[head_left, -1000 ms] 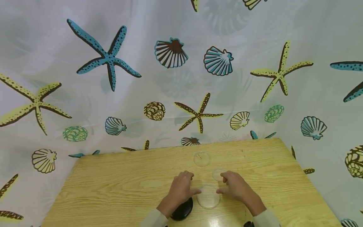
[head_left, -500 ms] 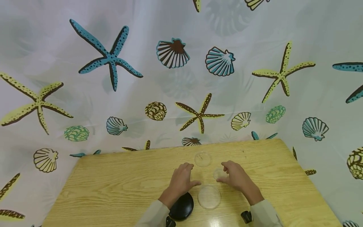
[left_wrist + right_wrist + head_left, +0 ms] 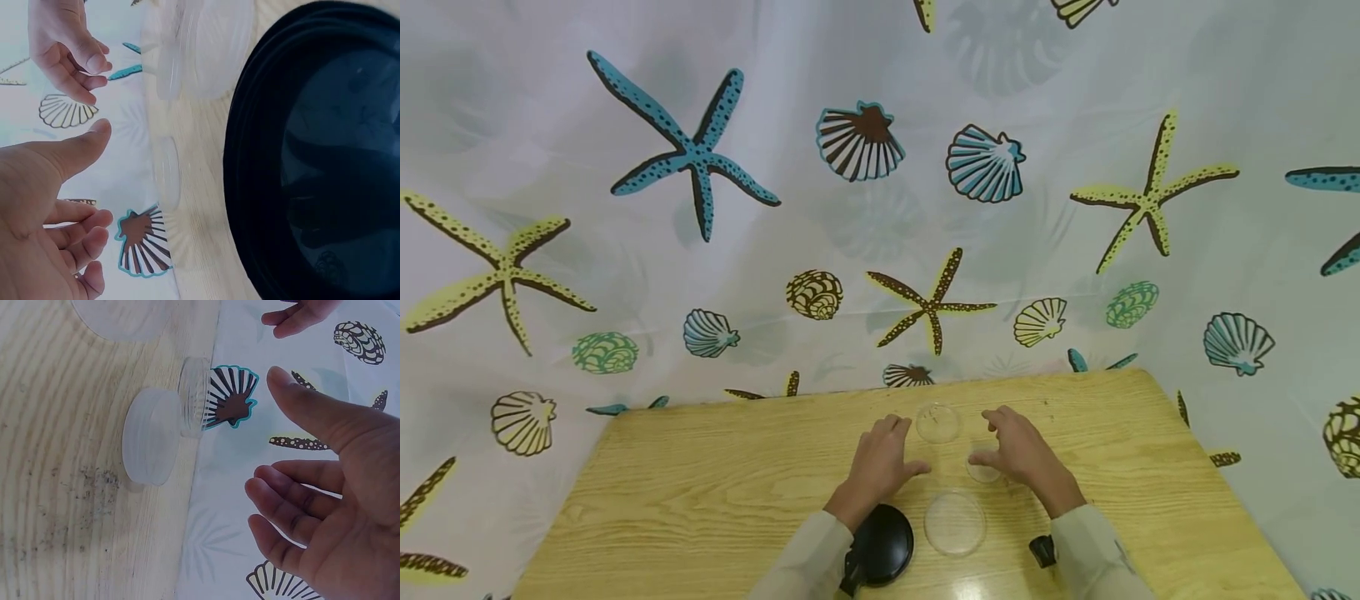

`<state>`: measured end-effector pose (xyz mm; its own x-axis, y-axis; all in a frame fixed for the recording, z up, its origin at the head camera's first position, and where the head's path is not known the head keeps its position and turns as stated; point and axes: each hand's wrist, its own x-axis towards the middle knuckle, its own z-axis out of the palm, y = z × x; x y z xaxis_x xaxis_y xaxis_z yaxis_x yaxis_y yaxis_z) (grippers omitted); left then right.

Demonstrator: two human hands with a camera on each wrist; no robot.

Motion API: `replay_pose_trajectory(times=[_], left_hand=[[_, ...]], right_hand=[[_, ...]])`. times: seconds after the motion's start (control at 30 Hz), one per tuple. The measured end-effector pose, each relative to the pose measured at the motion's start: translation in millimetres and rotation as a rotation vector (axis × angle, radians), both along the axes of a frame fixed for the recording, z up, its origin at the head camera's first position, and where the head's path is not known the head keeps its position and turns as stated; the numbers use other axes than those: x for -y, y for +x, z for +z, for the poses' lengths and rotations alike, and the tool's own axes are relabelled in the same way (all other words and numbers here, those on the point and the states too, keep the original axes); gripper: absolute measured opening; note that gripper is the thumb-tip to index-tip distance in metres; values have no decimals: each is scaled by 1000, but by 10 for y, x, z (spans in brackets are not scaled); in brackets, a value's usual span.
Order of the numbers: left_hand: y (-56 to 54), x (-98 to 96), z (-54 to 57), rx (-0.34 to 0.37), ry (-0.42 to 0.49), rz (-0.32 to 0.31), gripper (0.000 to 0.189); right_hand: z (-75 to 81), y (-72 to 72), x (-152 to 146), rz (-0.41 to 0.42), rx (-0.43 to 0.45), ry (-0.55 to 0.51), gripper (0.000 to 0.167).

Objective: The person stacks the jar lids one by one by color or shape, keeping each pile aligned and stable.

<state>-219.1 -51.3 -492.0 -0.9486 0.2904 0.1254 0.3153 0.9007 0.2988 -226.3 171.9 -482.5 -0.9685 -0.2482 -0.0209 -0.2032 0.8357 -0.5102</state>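
My left hand hovers over the table, thumb apart from loosely bent fingers, holding nothing. Below its wrist is a round black object with a glossy face, which fills the right of the left wrist view. My right hand is also raised with nothing in it. It partly covers a small round dish-like piece, seen as thick-walled and translucent in the right wrist view. A larger clear round dish lies between my forearms. Beyond the hands is another clear dish.
The pieces lie on a light wooden table. A white curtain printed with starfish and shells hangs along its back and sides. Small dark marks spot the wood near the small piece. A black wrist device shows beside the right sleeve.
Both hands have moved forward, away from the larger clear dish, where the thumbs were at its far edge. More of the black object shows now. The dishes stay in place on the table.
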Motion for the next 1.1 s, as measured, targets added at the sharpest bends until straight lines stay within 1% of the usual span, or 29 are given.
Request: replay_pose_trajectory(times=[0.1,0.27,0.5,0.73,1.0,1.1], left_hand=[[-50,-4,7,20,-1,15,73],[-133,-15,-21,55,4,43,74],[-226,-24,-59,89,17,65,76],[-295,-49,-88,190,42,52,78],[-387,-50,-164,163,23,61,72],[-433,-42,-183,165,21,68,71]], right_hand=[[-3,-57,30,-2,-3,8,71],[-42,-143,57,-11,-5,19,70],[-158,-264,44,-27,9,17,70],[-255,-357,59,-47,48,-23,69],[-317,-435,49,-42,85,-11,71],[-333,-463,53,-36,74,-14,71]])
